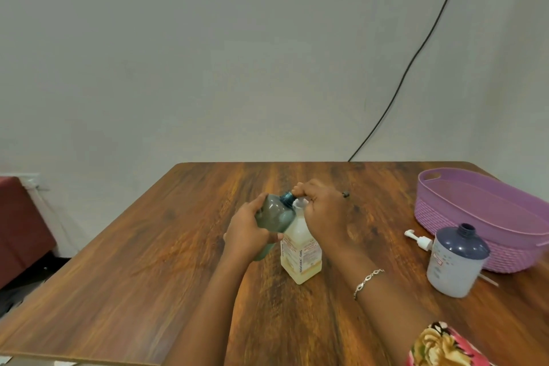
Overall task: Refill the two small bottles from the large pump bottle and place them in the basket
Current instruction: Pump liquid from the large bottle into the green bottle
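First refill underway: left hand (249, 229) grips the teal bottle (274, 217), neck at the large pump bottle (301, 255)'s spout; right hand (322, 211) curls over its pump. Right of it, the uncapped white bottle (456, 264) and purple basket (436, 214) wait.

Glossy wood-grain table (184, 246), woven-textured purple plastic basket (451, 217), translucent plastic bottles (300, 246).

Both forearms reach from the near edge of the table (178, 232) toward its middle. The left hand (248, 232) wraps its fingers round a tilted small bottle (273, 217). The right hand (323, 211) curls over the top of the pump bottle (300, 258), and a bracelet (368, 278) circles its wrist.
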Action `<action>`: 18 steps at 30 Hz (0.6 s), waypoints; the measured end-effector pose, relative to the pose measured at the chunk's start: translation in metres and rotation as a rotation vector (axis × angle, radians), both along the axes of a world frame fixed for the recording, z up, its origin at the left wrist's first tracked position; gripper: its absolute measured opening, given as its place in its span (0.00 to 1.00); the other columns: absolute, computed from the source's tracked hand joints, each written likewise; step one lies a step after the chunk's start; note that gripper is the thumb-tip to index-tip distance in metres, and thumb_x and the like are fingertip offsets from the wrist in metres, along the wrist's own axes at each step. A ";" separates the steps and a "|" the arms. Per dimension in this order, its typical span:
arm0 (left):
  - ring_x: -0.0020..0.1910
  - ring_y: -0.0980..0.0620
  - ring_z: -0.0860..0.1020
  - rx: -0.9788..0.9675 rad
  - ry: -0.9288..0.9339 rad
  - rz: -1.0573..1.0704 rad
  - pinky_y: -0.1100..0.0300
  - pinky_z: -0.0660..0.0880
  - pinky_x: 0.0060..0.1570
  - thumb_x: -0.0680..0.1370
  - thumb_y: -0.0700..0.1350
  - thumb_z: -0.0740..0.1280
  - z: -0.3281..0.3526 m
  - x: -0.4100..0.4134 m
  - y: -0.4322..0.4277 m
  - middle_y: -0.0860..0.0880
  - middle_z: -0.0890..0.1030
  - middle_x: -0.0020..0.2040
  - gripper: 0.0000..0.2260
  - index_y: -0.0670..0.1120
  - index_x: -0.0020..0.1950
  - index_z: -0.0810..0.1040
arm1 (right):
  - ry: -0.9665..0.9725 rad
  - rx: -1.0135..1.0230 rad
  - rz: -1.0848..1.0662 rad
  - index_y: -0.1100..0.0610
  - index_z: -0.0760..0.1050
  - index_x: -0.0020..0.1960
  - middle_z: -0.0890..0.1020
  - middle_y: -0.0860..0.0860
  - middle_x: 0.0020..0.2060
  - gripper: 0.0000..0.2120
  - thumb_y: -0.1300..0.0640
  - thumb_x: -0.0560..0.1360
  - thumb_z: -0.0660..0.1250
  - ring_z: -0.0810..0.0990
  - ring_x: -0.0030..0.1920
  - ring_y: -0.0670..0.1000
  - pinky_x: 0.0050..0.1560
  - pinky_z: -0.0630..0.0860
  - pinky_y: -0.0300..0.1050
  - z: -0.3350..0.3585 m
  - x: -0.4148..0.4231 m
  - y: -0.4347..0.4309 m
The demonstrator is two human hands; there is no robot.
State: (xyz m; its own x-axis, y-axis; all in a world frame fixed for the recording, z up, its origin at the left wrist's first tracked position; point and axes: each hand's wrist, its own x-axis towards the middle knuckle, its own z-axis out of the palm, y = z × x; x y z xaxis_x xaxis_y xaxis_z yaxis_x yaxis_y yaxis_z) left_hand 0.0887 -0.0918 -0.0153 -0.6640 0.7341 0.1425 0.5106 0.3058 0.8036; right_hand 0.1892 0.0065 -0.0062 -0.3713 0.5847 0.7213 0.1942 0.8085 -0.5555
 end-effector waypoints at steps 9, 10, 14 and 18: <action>0.61 0.50 0.71 0.027 -0.018 0.044 0.46 0.70 0.61 0.65 0.41 0.78 0.001 0.004 -0.002 0.51 0.71 0.66 0.41 0.54 0.73 0.63 | -0.023 -0.116 0.053 0.63 0.82 0.45 0.83 0.55 0.42 0.13 0.73 0.69 0.60 0.80 0.44 0.52 0.46 0.77 0.45 0.015 0.003 0.006; 0.62 0.49 0.71 0.032 -0.020 0.057 0.45 0.70 0.61 0.64 0.41 0.78 0.000 0.003 -0.002 0.51 0.72 0.66 0.40 0.53 0.73 0.64 | -0.025 -0.131 0.052 0.63 0.82 0.44 0.83 0.55 0.41 0.13 0.72 0.69 0.61 0.80 0.43 0.51 0.46 0.77 0.44 0.017 0.002 0.007; 0.59 0.48 0.72 0.038 -0.025 0.107 0.43 0.70 0.61 0.63 0.42 0.78 -0.007 0.001 -0.003 0.52 0.74 0.62 0.35 0.50 0.67 0.70 | 0.030 -0.093 0.003 0.62 0.82 0.43 0.83 0.54 0.40 0.11 0.72 0.71 0.62 0.80 0.43 0.52 0.43 0.77 0.45 0.002 -0.002 0.000; 0.59 0.49 0.72 0.059 -0.058 0.116 0.43 0.69 0.61 0.63 0.41 0.78 -0.011 0.002 -0.006 0.52 0.74 0.61 0.34 0.50 0.66 0.70 | 0.034 -0.087 -0.017 0.62 0.82 0.43 0.83 0.54 0.40 0.11 0.72 0.70 0.64 0.80 0.44 0.55 0.42 0.77 0.51 -0.007 -0.005 0.003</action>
State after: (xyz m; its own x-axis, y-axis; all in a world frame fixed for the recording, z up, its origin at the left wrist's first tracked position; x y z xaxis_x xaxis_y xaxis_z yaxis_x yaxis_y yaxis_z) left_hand 0.0904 -0.0974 -0.0265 -0.7521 0.6435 0.1425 0.4269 0.3110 0.8491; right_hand 0.1846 0.0091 -0.0127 -0.3369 0.6516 0.6796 0.1869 0.7538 -0.6300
